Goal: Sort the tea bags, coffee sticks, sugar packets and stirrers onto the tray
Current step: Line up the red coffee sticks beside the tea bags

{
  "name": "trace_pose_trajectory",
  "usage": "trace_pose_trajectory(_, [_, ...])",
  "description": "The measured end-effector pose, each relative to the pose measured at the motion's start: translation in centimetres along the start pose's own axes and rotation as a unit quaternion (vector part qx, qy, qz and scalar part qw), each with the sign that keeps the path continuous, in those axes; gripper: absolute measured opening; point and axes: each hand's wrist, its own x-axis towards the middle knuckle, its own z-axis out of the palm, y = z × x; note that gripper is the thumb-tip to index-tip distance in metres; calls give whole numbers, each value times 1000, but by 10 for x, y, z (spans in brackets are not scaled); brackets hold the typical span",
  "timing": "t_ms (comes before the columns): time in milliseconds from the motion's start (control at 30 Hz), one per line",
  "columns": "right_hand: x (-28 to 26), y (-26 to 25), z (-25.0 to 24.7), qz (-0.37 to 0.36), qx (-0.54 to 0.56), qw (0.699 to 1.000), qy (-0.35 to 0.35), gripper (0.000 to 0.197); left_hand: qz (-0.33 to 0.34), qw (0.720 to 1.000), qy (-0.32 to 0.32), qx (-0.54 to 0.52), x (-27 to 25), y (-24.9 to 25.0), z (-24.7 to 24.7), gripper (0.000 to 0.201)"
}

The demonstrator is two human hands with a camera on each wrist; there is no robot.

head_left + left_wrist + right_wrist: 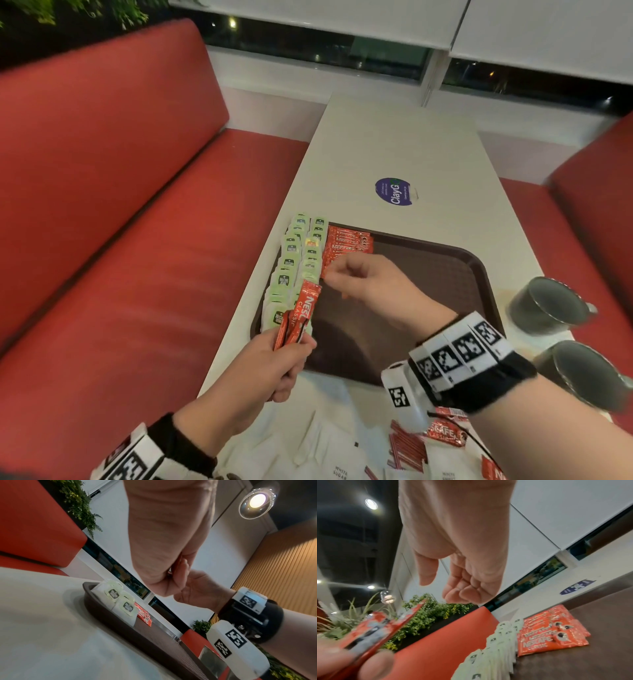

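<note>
A brown tray (445, 260) lies on the white table. Along its left side run two rows of green tea bags (291, 263), with a row of red coffee sticks (346, 246) beside them. My left hand (274, 363) grips a bunch of red coffee sticks (301, 315) upright over the tray's near left corner. My right hand (346, 277) hovers over the near end of the coffee row. In the right wrist view its fingers (453, 585) hang loosely curled, the thumb apart, and hold nothing. The laid coffee sticks (547, 638) and tea bags (496, 649) lie below it.
Two dark metal mugs (548, 305) (589, 373) stand right of the tray. White sugar packets (325, 452), red stirrers (407, 448) and a loose coffee stick (445, 435) lie at the table's near edge. A purple sticker (394, 191) is beyond the tray. Red benches flank the table.
</note>
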Motion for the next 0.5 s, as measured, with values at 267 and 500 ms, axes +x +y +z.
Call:
trace_pose_trajectory(267, [-32,17,30,55,197,975,-85,8,-1,999,-25,-46,1,4,19,9])
trace_pose_trajectory(500, [-32,13,17,39,191,981,-16,21,-15,997,-18,-73,3,4,20,14])
